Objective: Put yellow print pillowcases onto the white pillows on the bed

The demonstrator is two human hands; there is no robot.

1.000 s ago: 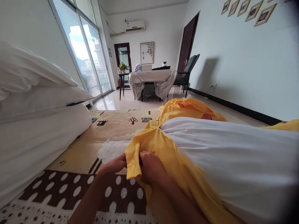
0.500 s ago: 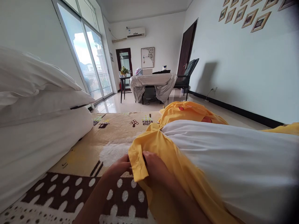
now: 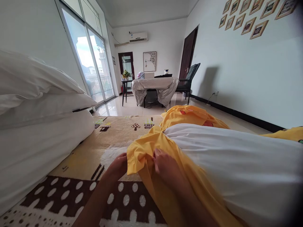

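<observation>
A yellow duvet cover (image 3: 151,138) lies in folds around the end and near side of a white quilt (image 3: 227,151). My left hand (image 3: 120,164) is closed at the cover's left edge, its fingertips partly hidden behind the cloth. Just to the right, my right hand (image 3: 163,160) pinches a fold of the same cover, thumb and fingers together. Between the two hands the yellow corner is bunched and slightly raised above the patterned blanket (image 3: 118,135). The quilt's left end narrows to a gathered point at the yellow cloth.
A pile of white bedding (image 3: 47,138) stands on the left. Beyond the quilt lies more yellow cloth (image 3: 189,115) with red print. Farther off are a table under a silvery cover (image 3: 155,82), a black chair (image 3: 190,78) and a plant (image 3: 126,74).
My right hand has moved a little right and up, pulling the fold sideways. My left hand has shifted slightly left. The cover's corner now spreads wider between them.
</observation>
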